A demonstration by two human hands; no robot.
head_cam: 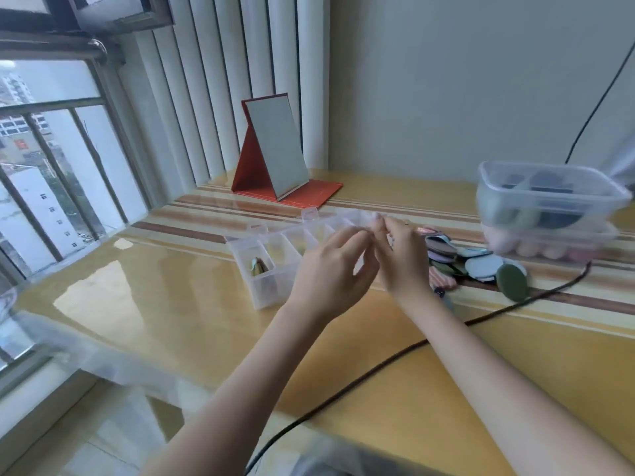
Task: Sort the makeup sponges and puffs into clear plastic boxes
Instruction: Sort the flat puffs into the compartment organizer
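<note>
1. The fingers (357,240) of the left hand (331,269) are curling loosely, thumb and fingertips bending toward each other over the clear plastic divided organiser box (271,250); motion blur is hiding whether they are pinching anything.
2. The right hand (400,255) is sitting just beside the left, its fingers bunching together near the far rim of the same box; I cannot tell whether anything is being held between them.
3. Starting at the far left, a barred window (51,159) is showing buildings outside, with white vertical blinds (213,80) hanging next to it.
4. A red folding stand mirror (278,152) is standing upright at the back of the glossy yellow striped table (171,304).
5. The divided box is lying in front of the mirror, and its nearest left compartment is holding a small olive-and-pale sponge piece (258,266).
6. A black cable (378,365) is running across the table under the forearms.
7. To the right of the hands, a pile of flat round puffs (481,264) in pale blue, pink, lilac and dark tones is lying loose on the table, with a dark green round puff (512,281) leaning at its near edge.
8. Farthest right, two clear plastic tubs (546,207) are standing stacked: the upper one is holding dark puffs, the lower one pink sponges.
</note>
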